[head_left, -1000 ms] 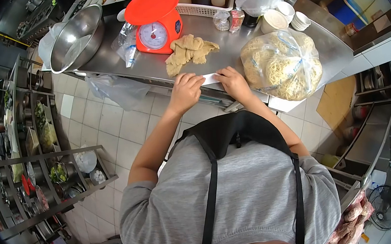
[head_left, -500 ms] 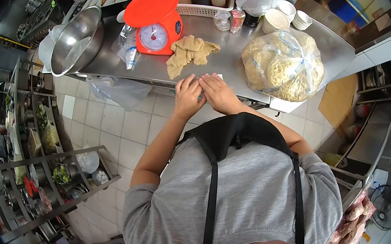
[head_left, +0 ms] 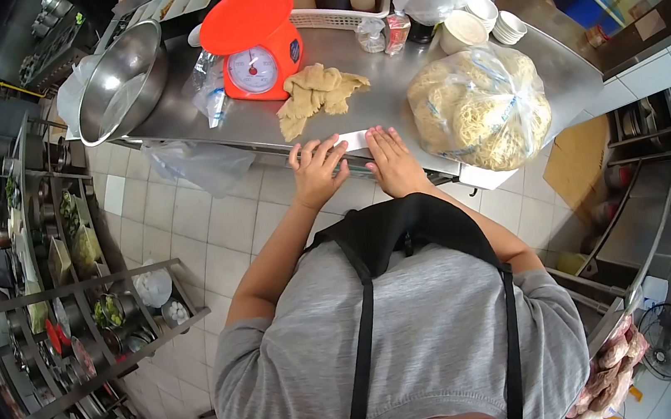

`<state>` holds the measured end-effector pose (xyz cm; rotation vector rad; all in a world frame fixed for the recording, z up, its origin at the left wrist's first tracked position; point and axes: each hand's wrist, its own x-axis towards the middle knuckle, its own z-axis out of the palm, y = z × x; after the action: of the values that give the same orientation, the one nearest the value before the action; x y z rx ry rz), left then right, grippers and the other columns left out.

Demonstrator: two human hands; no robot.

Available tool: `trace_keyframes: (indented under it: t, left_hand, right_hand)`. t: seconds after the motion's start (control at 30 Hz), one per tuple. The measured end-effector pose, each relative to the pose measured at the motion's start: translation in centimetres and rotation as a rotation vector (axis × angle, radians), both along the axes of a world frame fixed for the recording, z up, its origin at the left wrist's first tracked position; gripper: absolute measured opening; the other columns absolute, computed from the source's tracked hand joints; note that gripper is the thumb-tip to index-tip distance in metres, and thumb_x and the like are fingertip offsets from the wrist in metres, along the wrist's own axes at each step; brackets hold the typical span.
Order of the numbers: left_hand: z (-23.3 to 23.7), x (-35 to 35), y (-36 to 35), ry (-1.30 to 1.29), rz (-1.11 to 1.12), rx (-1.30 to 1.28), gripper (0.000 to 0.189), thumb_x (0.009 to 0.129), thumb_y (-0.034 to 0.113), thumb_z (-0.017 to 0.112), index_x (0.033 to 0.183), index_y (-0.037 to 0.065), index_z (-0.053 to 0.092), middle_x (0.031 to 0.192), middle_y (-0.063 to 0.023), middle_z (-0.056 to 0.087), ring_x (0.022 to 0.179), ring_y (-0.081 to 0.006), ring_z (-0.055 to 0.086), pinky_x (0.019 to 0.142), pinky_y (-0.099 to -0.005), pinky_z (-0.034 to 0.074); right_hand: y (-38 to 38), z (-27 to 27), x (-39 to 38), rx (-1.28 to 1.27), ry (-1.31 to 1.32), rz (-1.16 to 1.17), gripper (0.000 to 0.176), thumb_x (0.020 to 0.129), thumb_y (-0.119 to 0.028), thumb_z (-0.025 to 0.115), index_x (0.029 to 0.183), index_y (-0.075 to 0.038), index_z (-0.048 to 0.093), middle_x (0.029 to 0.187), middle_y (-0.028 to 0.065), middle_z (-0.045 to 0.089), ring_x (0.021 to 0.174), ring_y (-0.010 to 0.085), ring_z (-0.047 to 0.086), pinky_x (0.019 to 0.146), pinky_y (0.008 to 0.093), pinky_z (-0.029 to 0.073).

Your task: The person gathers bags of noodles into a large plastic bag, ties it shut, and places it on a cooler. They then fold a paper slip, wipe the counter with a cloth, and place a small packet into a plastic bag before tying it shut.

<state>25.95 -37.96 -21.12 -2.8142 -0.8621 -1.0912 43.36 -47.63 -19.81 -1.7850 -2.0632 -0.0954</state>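
On one steel counter (head_left: pixel 388 90): one noodle bag (head_left: pixel 522 94) at right, bundles (head_left: pixel 463 120) inside too jumbled behind plastic to count; one red scale (head_left: pixel 253 70); one tan cloth (head_left: pixel 316 94); at the front edge, left hand (head_left: pixel 318 176), fingers spread, and right hand (head_left: pixel 394 165), fingers pressed together, thumb apart; between both, one white strip (head_left: pixel 355 140), long axis left to right along the edge, ends hidden at the hands

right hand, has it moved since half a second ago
Yes: the right hand has moved to the right, closer to the noodle bag, which rests on the counter.
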Motion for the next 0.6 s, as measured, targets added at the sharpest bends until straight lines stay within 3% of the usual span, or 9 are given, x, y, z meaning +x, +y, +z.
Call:
trace_keyframes:
  t: [0.23, 0.4, 0.6]
  left_hand:
    - [-0.5, -1.0, 0.0, -0.03, 0.018, 0.01, 0.029, 0.069, 0.024, 0.066, 0.098, 0.019, 0.064, 0.11, 0.0083, 0.061, 0.102, -0.0163, 0.047, 0.098, -0.042, 0.022]
    - [0.5, -0.8, 0.8, 0.003, -0.028, -0.037, 0.018, 0.072, 0.023, 0.07, 0.089, 0.018, 0.066, 0.099, 0.0092, 0.064, 0.095, -0.015, 0.05, 0.097, -0.0431, 0.021]
    - [3.4, -0.6, 0.9, -0.079, -0.098, -0.078, 0.006, 0.074, 0.02, 0.069, 0.079, 0.018, 0.066, 0.086, 0.0086, 0.064, 0.091, -0.0141, 0.053, 0.098, -0.0425, 0.02]
  right_hand:
    - [-0.4, 0.4, 0.1, 0.06, 0.058, -0.013, 0.054, 0.084, -0.019, 0.056, 0.128, 0.006, 0.036, 0.125, 0.0217, 0.048, 0.122, 0.0323, 0.042, 0.108, 0.0432, 0.025]
    - [0.2, 1.3, 0.7, 0.069, 0.121, -0.004, 0.048, 0.082, -0.011, 0.055, 0.126, 0.003, 0.041, 0.116, 0.0206, 0.054, 0.114, 0.0322, 0.049, 0.103, 0.0432, 0.033]
    - [1.8, 4.4, 1.2, 0.128, 0.314, 0.041, 0.035, 0.075, -0.005, 0.059, 0.109, 0.0, 0.055, 0.11, 0.0179, 0.055, 0.104, 0.0349, 0.051, 0.092, 0.043, 0.039]
